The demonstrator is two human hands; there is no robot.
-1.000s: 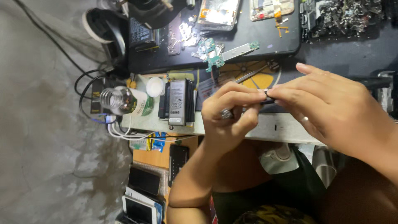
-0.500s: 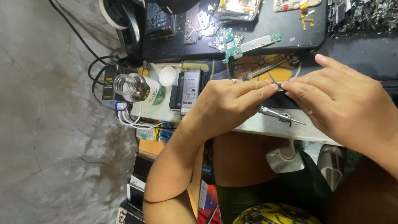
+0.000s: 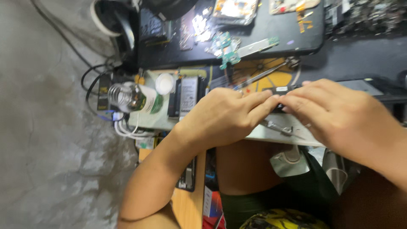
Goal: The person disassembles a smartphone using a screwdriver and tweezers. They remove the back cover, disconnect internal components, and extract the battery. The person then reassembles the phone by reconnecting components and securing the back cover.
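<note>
Since half a second ago I see both hands a little lower in the frame, fingertips meeting at centre over the pale tabletop [image 3: 271,135]. My left hand [image 3: 224,116] and right hand [image 3: 339,116] each pinch the small flat black rectangular part [image 3: 283,90], which sits between the two grips, just above thin metal tweezers [image 3: 277,127] lying on the tabletop.

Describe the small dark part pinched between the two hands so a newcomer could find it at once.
Start at the cluttered pale work mat below the big black mat. Above its near edge the left hand and right hand meet fingertip to fingertip. Between them sits a small flat black component, the only item lifted and gripped, unlike the loose green circuit board lying farther back.
</note>
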